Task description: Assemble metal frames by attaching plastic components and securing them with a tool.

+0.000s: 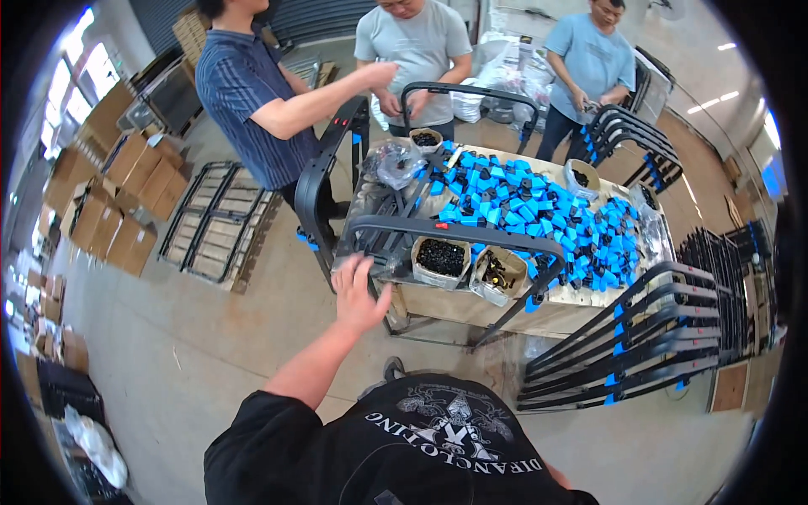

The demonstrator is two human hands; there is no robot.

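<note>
My left hand point(358, 293) sits just left of the middle of the frame, arm stretched up from the lower edge, fingers spread wide and holding nothing. The fingertips hover at the left end of a black U-shaped tube frame point(459, 229) that lies across the near edge of the worktable point(471, 307); whether they touch the tube I cannot tell. My right hand is out of the picture. Right of my hand, on the near side of the table, stand a paper cup of small black parts point(441, 258) and, beside it, a second cup with mixed dark pieces point(498, 273). Behind them, across the centre and right of the table, spreads a big heap of blue and black plastic clips point(547, 210). At the lower right, a stack of finished black frames with blue clips point(627, 353) leans against the table. Along the top of the frame three other people stand at the far side, one in a striped shirt point(244, 93) reaching an arm over the table. Cardboard boxes point(126, 194) are piled at the upper left.
</note>
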